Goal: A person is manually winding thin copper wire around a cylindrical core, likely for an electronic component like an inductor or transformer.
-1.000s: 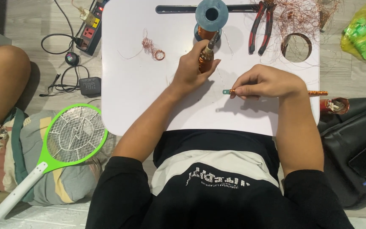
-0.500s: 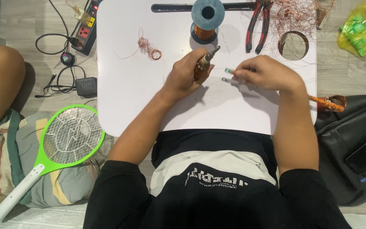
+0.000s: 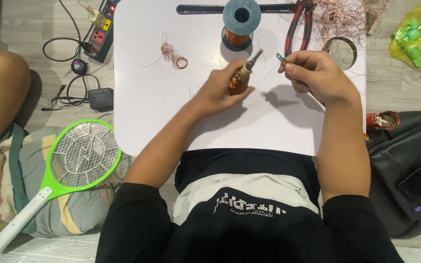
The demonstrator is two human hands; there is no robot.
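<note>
The left hand [image 3: 218, 90] is closed around a small copper-wound coil [image 3: 239, 82], its grip clenched on the winding, with a grey metal shaft [image 3: 254, 57] projecting from the coil's upper end toward the top of the white surface [image 3: 157, 112]. The coil sits just above the surface, near its centre and directly below the blue-grey wire spool [image 3: 241, 19]. The right hand [image 3: 313, 75] is raised to the right of the coil, well clear of the left hand, its thumb and forefinger pinched shut on a small green-grey metal piece [image 3: 280, 57] whose tip points toward the shaft. A fine wire appears to run between the two hands, but it is too thin to confirm. The spool stands upright at the top middle of the surface, with copper winding visible beneath its flange. Red-handled pliers [image 3: 298, 27] lie just right of the spool, beside a loose tangle of copper wire [image 3: 347, 17] and a ring of tape [image 3: 342, 51]. A smaller curl of copper wire [image 3: 174, 53] lies on the left part of the surface. On the floor to the left are a power strip [image 3: 104, 27], a black adapter [image 3: 100, 98] and a green racket-shaped swatter [image 3: 81, 156]. A black bag [image 3: 405, 170] rests on the right, and a yellow plastic bag [image 3: 417, 34] lies at top right.
</note>
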